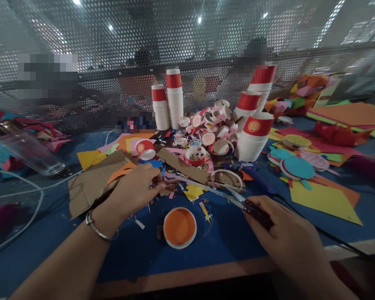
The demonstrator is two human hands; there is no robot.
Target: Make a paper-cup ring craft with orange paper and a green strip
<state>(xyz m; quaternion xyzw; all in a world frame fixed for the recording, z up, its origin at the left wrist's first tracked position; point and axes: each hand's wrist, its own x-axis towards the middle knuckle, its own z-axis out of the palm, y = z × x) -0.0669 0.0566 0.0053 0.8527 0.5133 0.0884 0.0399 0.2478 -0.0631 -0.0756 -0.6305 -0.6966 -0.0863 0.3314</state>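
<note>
My right hand (278, 229) grips a pair of scissors (240, 201) by dark handles, blades parted and pointing left. A thin pale strip (200, 186) stretches from the blades toward my left hand (140, 183), whose thumb and fingers are pinched together at its far end. What the strip is made of is hard to make out. Between my hands, near the table's front edge, lies a round white-rimmed piece (179, 227) with an orange inside. A pale ring (226, 180) rests just beyond the scissors.
Stacked paper cups (253, 139) stand at the back, beside a heap of cut cup pieces (212, 125). Cardboard (90, 183) lies left, near a glass jar (34, 152) and white cable. Coloured paper (325, 196) and a blue glue gun (259, 177) are on the right.
</note>
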